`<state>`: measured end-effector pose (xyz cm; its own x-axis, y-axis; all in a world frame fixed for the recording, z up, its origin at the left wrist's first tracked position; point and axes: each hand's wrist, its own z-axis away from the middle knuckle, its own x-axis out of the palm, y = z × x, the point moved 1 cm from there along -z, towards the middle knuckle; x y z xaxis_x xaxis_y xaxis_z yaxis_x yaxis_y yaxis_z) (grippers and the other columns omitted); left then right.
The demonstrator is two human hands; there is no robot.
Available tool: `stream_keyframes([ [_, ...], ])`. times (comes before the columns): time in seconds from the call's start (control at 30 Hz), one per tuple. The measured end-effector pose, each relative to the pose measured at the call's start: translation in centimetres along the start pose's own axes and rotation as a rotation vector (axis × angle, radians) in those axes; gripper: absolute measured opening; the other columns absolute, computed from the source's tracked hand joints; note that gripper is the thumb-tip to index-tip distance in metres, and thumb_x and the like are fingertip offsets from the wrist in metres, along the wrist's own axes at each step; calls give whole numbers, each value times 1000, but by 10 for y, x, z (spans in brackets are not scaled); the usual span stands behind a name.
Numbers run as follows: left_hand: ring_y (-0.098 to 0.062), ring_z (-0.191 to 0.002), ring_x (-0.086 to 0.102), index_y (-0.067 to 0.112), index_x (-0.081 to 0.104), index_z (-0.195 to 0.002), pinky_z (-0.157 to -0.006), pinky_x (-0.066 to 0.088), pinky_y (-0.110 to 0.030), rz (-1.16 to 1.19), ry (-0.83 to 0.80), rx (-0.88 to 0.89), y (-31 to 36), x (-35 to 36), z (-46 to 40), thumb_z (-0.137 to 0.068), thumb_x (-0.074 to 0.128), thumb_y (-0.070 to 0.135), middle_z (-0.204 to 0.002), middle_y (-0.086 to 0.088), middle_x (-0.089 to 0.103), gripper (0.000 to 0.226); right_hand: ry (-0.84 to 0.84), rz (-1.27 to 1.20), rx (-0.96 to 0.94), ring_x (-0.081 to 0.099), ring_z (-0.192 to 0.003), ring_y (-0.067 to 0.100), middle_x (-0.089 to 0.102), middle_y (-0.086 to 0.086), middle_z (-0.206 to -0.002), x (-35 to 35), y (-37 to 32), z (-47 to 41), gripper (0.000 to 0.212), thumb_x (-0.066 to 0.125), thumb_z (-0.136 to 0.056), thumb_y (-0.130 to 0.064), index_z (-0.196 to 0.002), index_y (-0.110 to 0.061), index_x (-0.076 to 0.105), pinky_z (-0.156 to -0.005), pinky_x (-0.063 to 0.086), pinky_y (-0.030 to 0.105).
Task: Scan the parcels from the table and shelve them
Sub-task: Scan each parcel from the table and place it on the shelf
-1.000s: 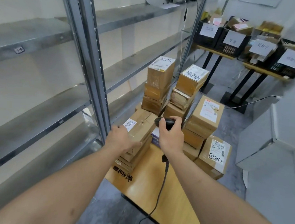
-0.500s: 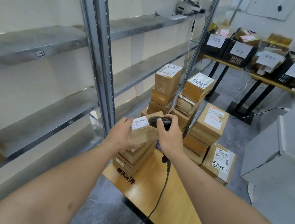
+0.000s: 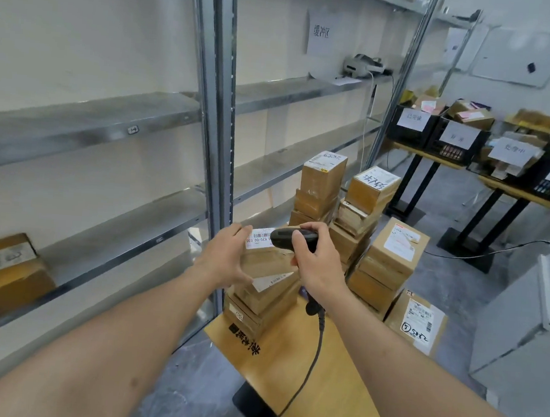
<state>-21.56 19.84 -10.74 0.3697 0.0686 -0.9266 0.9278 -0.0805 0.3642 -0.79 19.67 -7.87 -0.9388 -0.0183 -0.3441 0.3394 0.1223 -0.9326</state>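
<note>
The small brown cardboard parcel [image 3: 265,257] is held above the stacked boxes on the wooden tabletop [image 3: 336,371], white label up. The left hand [image 3: 227,257] grips its left end. The right hand [image 3: 315,261] clasps the black corded scanner [image 3: 286,238], its head just over the label; the metal shelf [image 3: 133,230] lies left, nearer the left hand.

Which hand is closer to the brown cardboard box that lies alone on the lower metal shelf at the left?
Left. The left hand, gripping a small lifted parcel, is on the side of the lone brown cardboard box. The right hand, holding the black scanner, is farther right.
</note>
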Motion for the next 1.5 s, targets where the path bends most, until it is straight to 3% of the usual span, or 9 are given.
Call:
stream_keyframes([
  [0.2, -20, -133, 43, 17, 33, -160, -112, 46, -43, 7, 34, -61, 3, -9, 29, -58, 97, 56, -147, 3, 45, 127, -22, -38, -37, 71, -75, 11, 72, -4, -102, 0, -13, 23, 16, 57, -104, -43, -118, -35, 56, -67, 53, 29],
  [0.43, -27, -130, 50, 27, 26, -164, -102, 55, -47, 26, 84, -301, -7, -29, 65, -58, 85, 78, -146, -4, 45, 131, -54, -24, -84, 70, -99, 22, 68, -10, -110, 31, -30, 37, 29, 55, -92, -65, -116, -50, 51, -85, 60, 56],
  [0.5, -26, -123, 52, 29, 26, -164, -97, 56, -45, 30, 88, -366, -16, -39, 73, -60, 83, 80, -137, -5, 44, 130, -64, -27, -92, 69, -99, 20, 68, -10, -109, 46, -39, 38, 26, 54, -94, -64, -115, -49, 50, -85, 60, 52],
  [0.6, -29, -119, 53, 28, 23, -166, -95, 54, -43, 60, 108, -460, -36, -55, 84, -63, 81, 79, -133, -6, 41, 128, -83, -59, -119, 64, -98, 11, 64, -9, -109, 72, -53, 38, 25, 56, -104, -49, -124, -36, 50, -76, 51, 28],
  [0.7, -31, -117, 55, 28, 26, -165, -85, 50, -38, 81, 112, -546, -62, -69, 92, -66, 82, 76, -130, -7, 39, 123, -103, -77, -125, 63, -96, 9, 63, -8, -108, 104, -67, 36, 28, 55, -105, -47, -128, -31, 48, -73, 48, 24],
  [0.83, -37, -126, 53, 28, 25, -166, -102, 50, -45, 108, 129, -651, -107, -86, 98, -67, 81, 78, -138, -11, 40, 124, -137, -49, -115, 62, -94, 7, 63, -6, -108, 154, -82, 28, 28, 53, -106, -47, -127, -31, 46, -69, 44, 19],
  [1.23, -35, -114, 60, 30, 47, -146, -95, 56, -44, 112, 72, -816, -246, -115, 95, -59, 71, 88, -127, -11, 50, 108, -139, 38, -38, 64, -94, 20, 60, -14, -98, 292, -108, -7, 26, 53, -104, -50, -123, -34, 44, -86, 53, 39],
  [1.4, -34, -111, 62, 28, 49, -143, -94, 57, -43, 115, 49, -860, -280, -115, 87, -58, 69, 89, -127, -12, 49, 107, -181, 54, -20, 60, -87, 6, 61, -10, -99, 327, -110, -23, 28, 53, -105, -46, -126, -28, 46, -69, 45, 27],
  [1.5, -31, -111, 61, 27, 50, -141, -92, 57, -41, 100, 45, -893, -296, -112, 77, -60, 68, 89, -126, -12, 49, 104, -211, 63, -20, 60, -87, 6, 59, -13, -98, 344, -109, -40, 29, 53, -105, -47, -126, -28, 46, -71, 45, 31],
])
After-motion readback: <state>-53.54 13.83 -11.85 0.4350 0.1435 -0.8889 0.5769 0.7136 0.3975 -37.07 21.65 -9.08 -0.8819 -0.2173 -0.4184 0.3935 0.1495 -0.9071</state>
